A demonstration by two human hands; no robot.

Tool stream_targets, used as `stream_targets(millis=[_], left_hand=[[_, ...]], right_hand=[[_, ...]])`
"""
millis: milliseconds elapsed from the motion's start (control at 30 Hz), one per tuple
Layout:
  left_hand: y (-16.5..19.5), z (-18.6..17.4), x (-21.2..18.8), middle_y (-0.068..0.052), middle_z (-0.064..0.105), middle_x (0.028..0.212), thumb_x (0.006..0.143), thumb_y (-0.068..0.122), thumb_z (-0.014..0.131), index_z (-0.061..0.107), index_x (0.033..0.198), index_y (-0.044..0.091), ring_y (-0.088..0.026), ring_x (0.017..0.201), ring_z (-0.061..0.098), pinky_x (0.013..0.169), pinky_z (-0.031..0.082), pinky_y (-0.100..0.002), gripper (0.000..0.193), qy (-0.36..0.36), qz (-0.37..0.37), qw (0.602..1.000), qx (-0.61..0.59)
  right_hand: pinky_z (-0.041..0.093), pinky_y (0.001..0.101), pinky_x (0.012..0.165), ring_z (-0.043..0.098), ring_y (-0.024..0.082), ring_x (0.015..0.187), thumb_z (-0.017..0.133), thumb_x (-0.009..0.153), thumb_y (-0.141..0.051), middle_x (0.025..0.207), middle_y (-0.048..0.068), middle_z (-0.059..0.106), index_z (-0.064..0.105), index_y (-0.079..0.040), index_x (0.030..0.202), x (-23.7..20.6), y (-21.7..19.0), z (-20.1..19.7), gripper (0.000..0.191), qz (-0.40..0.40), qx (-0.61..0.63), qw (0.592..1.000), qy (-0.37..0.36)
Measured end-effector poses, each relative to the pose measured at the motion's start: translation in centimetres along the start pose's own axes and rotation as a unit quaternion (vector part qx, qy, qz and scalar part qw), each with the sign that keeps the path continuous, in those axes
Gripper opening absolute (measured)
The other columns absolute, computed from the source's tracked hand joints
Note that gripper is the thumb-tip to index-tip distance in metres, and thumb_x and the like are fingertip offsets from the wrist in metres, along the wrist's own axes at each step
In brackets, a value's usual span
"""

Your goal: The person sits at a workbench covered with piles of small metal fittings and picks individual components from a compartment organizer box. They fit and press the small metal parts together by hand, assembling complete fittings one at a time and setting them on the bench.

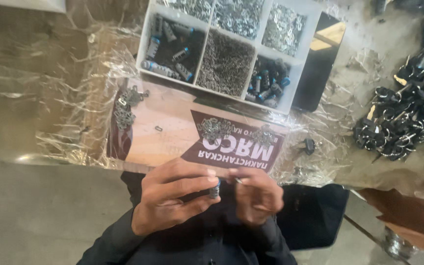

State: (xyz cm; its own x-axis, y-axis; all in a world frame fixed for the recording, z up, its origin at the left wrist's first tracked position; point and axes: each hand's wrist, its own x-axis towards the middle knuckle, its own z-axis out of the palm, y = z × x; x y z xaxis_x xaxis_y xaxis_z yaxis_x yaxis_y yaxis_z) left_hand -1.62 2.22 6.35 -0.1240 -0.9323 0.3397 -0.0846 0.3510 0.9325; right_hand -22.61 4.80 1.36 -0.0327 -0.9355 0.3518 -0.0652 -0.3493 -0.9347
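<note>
Both hands are held close together below the near edge of the desk [35, 88], over the person's dark clothing. The left hand [172, 196] has its fingers [192, 184] clamped on a small dark cylinder with a blue end [214, 190], pinched between thumb and forefinger. The right hand [257, 196] is curled with its fingers drawn together at the cylinder's right side, apparently pinching a tiny metal piece [238, 180]; it is too blurred to say for certain. The cylinder stands roughly upright in the view, long axis running top to bottom, blue end uppermost, tilted slightly. Judging by the layout, one cylinder is in hand with a small part being fitted to it, and most of the stock is untouched: the white compartment tray [290, 78] holds more blue-tipped cylinders in its left [170, 46] and right [266, 81] cells, with fine metal parts [226, 61] between them. Small heaps of metal bits [123, 110] lie on the printed cardboard sheet [172, 132], another heap [214, 128] nearer the hands. A large pile of black pieces with rings [403, 118] sits well apart at the right, possibly finished work, though I cannot tell.
</note>
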Motion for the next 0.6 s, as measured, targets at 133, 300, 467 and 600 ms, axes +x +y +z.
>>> stream_targets(millis=[133, 300, 467, 600], left_hand=[[-0.1, 0.0, -0.1, -0.006, 0.073, 0.112, 0.073, 0.005, 0.093, 0.074, 0.111, 0.009, -0.022, 0.097, 0.075, 0.080, 0.061, -0.032, 0.043, 0.013, -0.011, 1.000, 0.010], [-0.4, 0.5, 0.0, -0.007, 0.073, 0.110, 0.073, 0.005, 0.091, 0.074, 0.111, 0.008, -0.022, 0.095, 0.074, 0.080, 0.061, -0.033, 0.042, 0.000, 0.000, 1.000, -0.005], [-0.5, 1.0, 0.1, -0.006, 0.073, 0.110, 0.075, 0.007, 0.091, 0.074, 0.112, 0.009, -0.022, 0.095, 0.075, 0.080, 0.060, -0.032, 0.040, -0.013, 0.010, 1.000, -0.005], [-0.5, 1.0, 0.1, -0.006, 0.073, 0.111, 0.076, 0.009, 0.091, 0.074, 0.112, 0.009, -0.021, 0.094, 0.075, 0.079, 0.058, -0.031, 0.040, -0.019, 0.011, 1.000, 0.004]], right_hand=[[0.064, 0.0365, 0.073, 0.073, 0.025, 0.082, 0.066, 0.097, 0.007, 0.102, 0.023, 0.073, 0.061, 0.001, 0.110, 0.1, -1.7, -0.9, 0.014, 0.135, 0.096, 0.985, 0.048], [0.063, 0.0320, 0.073, 0.076, 0.026, 0.080, 0.077, 0.083, 0.006, 0.090, 0.014, 0.073, 0.066, -0.001, 0.098, 2.7, -3.2, -1.3, 0.019, -0.157, -0.257, 0.951, -0.064], [0.061, 0.0296, 0.072, 0.074, 0.022, 0.079, 0.080, 0.078, 0.008, 0.092, 0.012, 0.073, 0.070, -0.003, 0.093, 3.5, -5.9, -0.3, 0.022, -0.086, -0.202, 0.975, -0.033], [0.057, 0.0312, 0.080, 0.071, 0.024, 0.087, 0.080, 0.078, 0.008, 0.097, 0.013, 0.071, 0.069, -0.003, 0.095, 3.3, -6.4, -0.1, 0.023, 0.001, -0.136, 0.988, -0.068]])
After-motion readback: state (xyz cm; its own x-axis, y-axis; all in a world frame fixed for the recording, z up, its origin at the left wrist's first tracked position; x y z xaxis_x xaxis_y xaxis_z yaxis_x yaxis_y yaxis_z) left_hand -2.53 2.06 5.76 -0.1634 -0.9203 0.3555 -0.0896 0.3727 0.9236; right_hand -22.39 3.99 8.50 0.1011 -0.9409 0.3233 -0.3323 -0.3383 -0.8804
